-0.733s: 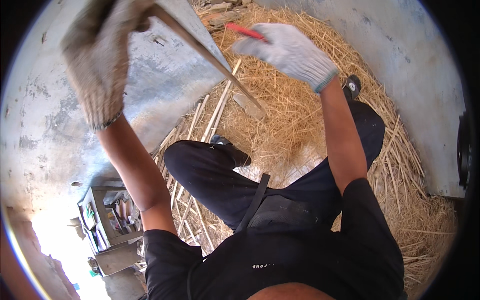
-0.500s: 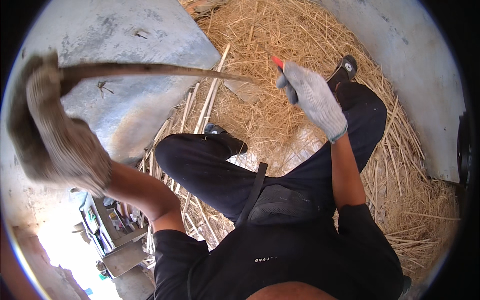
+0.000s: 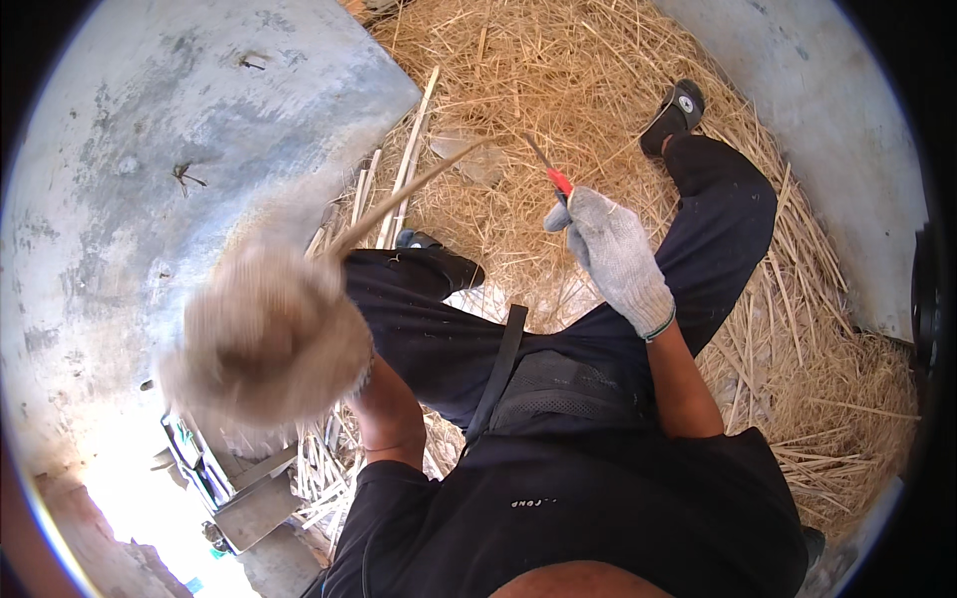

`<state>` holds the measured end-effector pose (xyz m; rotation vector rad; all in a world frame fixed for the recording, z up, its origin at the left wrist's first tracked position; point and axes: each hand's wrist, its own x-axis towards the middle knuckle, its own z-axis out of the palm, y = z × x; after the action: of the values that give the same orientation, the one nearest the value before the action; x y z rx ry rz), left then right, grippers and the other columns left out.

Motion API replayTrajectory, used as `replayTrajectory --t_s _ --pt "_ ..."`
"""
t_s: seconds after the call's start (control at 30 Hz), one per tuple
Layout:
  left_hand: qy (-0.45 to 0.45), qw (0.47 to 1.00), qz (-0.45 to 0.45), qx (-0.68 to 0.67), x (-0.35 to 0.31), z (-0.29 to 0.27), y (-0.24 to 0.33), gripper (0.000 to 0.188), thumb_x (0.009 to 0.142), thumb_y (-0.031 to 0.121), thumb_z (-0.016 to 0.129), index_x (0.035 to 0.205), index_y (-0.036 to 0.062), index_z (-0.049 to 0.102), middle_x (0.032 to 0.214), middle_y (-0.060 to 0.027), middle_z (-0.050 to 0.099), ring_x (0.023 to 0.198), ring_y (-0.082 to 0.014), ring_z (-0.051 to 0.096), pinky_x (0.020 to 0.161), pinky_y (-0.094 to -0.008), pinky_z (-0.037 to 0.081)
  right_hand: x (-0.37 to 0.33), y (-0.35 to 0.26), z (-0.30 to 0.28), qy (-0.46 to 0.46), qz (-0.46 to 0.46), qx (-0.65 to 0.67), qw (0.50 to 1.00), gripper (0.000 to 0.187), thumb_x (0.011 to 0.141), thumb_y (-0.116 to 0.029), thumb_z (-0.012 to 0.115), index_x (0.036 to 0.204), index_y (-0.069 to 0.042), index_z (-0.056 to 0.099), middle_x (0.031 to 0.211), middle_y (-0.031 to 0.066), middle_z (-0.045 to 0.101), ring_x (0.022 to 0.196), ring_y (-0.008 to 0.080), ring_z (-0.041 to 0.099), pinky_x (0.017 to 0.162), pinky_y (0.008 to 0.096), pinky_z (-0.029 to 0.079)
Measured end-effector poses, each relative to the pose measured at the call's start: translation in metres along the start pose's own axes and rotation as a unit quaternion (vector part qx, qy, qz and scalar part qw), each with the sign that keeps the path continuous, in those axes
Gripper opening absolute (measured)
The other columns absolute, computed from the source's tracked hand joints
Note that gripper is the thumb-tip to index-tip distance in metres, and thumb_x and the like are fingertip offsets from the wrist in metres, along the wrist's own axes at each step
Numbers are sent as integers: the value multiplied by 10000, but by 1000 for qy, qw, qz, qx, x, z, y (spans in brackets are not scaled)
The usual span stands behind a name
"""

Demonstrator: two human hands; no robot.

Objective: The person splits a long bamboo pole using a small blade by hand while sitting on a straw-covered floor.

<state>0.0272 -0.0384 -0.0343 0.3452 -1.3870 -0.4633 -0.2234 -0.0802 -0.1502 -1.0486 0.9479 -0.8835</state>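
Note:
My left hand (image 3: 267, 334), in a work glove and smeared by motion, is closed around one end of a long, thin strip that looks like bamboo (image 3: 404, 194). From the glove the strip slants up and away to the right, narrowing to its far tip above the straw. My right hand (image 3: 620, 249), gloved in pale knit with grey fingertips, grips a small red-handled knife (image 3: 560, 181) above the space between my legs. Its thin, dark blade points up and to the left, close to the strip's tip but apart from it. The glove hides the rest of the handle.
Loose straw-coloured shavings (image 3: 558, 80) cover the floor ahead and to the right. Pale long strips (image 3: 407, 184) lie beside my left foot. A weathered grey-blue slab (image 3: 259, 110) stands at left, a grey wall (image 3: 827, 149) at right. A cluttered wooden shelf (image 3: 239, 488) is at lower left.
My left hand has swung right and toward me, bringing the strip to a steeper slant. My right hand has come slightly nearer, and the knife's blade shows more plainly.

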Motion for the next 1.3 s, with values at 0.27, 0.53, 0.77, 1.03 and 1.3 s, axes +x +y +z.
replayTrajectory --t_s 0.27,0.53,0.77,1.03,1.3 --pt "-27 991 39 121 -51 23 -52 242 1021 154 502 902 1 647 656 -115 606 517 -206 579 403 -324 467 -7 4 31 -57 -36 -127 990 466 1049 -417 518 1018 23 668 826 57 653 709 142 558 653 310 468" --pt "103 985 -9 136 -22 53 45 473 1049 418 428 829 53 632 538 -27 447 449 -141 452 361 -279 402 -18 15 54 -75 -52 -49 995 406 1051 -400 513 1022 -11 626 655 87 577 598 119 568 568 324 444" --pt "105 981 -35 157 -18 45 22 747 1046 565 268 926 -62 654 565 -110 465 495 -243 503 515 -452 483 -19 -2 62 -100 -41 -167 980 326 1053 -339 516 1083 -28 609 648 41 546 595 153 552 572 324 419" --pt "279 943 8 182 0 50 12 571 1056 468 322 668 106 534 429 37 289 342 -73 306 290 -271 286 -23 -4 86 -95 -155 -193 964 287 1028 -319 547 1050 -37 595 712 176 655 663 406 664 570 444 495" --pt "239 947 47 208 -20 53 13 525 1053 544 366 804 105 510 469 22 342 368 -85 310 350 -271 359 7 41 90 -91 -207 -447 865 386 1053 -370 453 1045 -20 618 697 241 618 668 382 675 523 471 500"
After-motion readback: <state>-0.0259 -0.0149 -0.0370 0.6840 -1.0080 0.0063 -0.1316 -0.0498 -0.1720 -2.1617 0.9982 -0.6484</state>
